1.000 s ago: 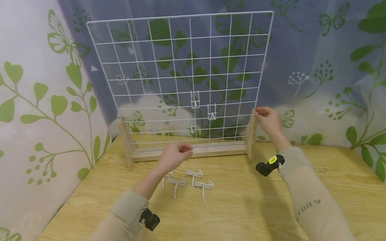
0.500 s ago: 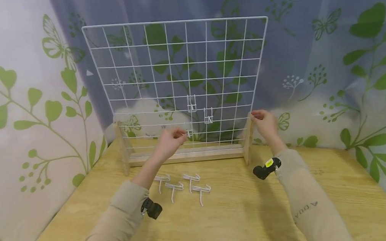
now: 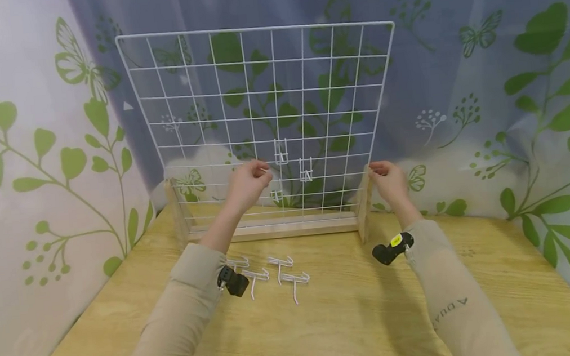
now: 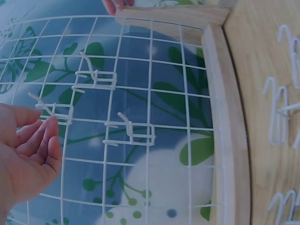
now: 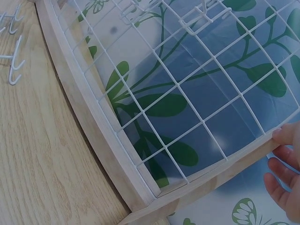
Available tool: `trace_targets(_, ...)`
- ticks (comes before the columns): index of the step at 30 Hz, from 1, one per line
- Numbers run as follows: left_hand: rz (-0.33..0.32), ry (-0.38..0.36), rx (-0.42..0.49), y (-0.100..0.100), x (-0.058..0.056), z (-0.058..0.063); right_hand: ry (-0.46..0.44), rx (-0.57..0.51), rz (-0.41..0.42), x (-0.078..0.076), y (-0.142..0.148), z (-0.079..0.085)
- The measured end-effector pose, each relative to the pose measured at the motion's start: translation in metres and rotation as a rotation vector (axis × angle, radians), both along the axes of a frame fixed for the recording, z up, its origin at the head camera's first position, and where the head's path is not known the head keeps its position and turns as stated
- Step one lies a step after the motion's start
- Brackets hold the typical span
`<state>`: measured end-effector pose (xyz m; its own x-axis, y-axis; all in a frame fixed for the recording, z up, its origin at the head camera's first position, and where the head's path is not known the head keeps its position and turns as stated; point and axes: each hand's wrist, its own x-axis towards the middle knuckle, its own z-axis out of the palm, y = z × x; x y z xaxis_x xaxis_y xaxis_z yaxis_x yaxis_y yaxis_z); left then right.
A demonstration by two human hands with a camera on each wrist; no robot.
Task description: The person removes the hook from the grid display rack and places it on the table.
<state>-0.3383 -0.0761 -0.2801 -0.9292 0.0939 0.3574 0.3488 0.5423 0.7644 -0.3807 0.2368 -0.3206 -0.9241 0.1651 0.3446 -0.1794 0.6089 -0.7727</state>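
Observation:
A white wire grid panel (image 3: 237, 94) stands upright in a wooden stand (image 3: 269, 233). Three white wire hooks hang on it: an upper hook (image 3: 281, 154), a right hook (image 3: 306, 172) and a lower hook (image 3: 276, 195). My left hand (image 3: 246, 188) is raised in front of the panel, thumb and fingers loosely bent. Its fingertips come close to the upper hook (image 4: 55, 112) in the left wrist view, and I cannot tell whether they touch. My right hand (image 3: 389, 183) grips the top of the stand's right post (image 5: 211, 176), thumb in front; some fingers are cut off.
Several loose white hooks (image 3: 294, 280) lie on the wooden table (image 3: 328, 321) in front of the stand, some partly covered by the left forearm. A leaf-printed curtain (image 3: 439, 74) hangs behind. Both wrists wear small black cameras (image 3: 393, 249).
My left hand has risen from the stand's bottom bar, past the lower hook, to the upper hook's height. The right hand keeps its place on the post. The head view has shifted slightly.

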Motion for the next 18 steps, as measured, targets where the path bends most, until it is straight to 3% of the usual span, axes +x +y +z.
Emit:
trace_targets(9,-0.008,0.016,0.041,0.011,-0.011,0.016,0.014,-0.022,0.008,-0.002,0.001,0.001)
trace_targets(15,0.016,-0.011,0.071,0.018,-0.017,0.018,0.011,-0.02,0.025,0.0,0.001,0.001)
trace_targets(18,0.021,-0.038,0.141,0.021,-0.021,0.017,0.01,-0.021,0.028,0.0,0.001,0.001)
